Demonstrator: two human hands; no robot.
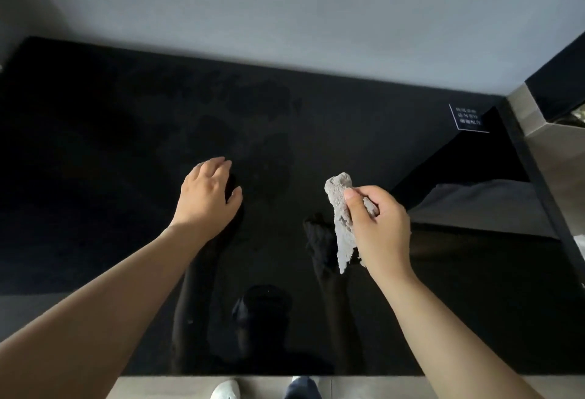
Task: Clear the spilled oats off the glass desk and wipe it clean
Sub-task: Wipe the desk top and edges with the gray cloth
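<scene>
Right hand (378,227) grips a crumpled grey cloth (342,218), with the thumb pressed across its upper part and the fingers curled behind. The fingers are largely hidden by the cloth and the back of the hand. The cloth hangs lengthwise, and its dark reflection lies just beside it on the black glass desk (95,145).

Left hand (210,191) is palm down near mid-desk, fingers relaxed and slightly spread, holding nothing. Contact with the glass cannot be confirmed, and the underside of the palm is hidden.

Both bare forearms are cut off by the lower edge. Faint smeared patches (253,107) show beyond the left hand. Whether loose oats lie on the dark surface cannot be made out. A small dark card (468,118) sits at the far right corner, its print too small to read. A white shoe (226,389) is cut off at the bottom.
</scene>
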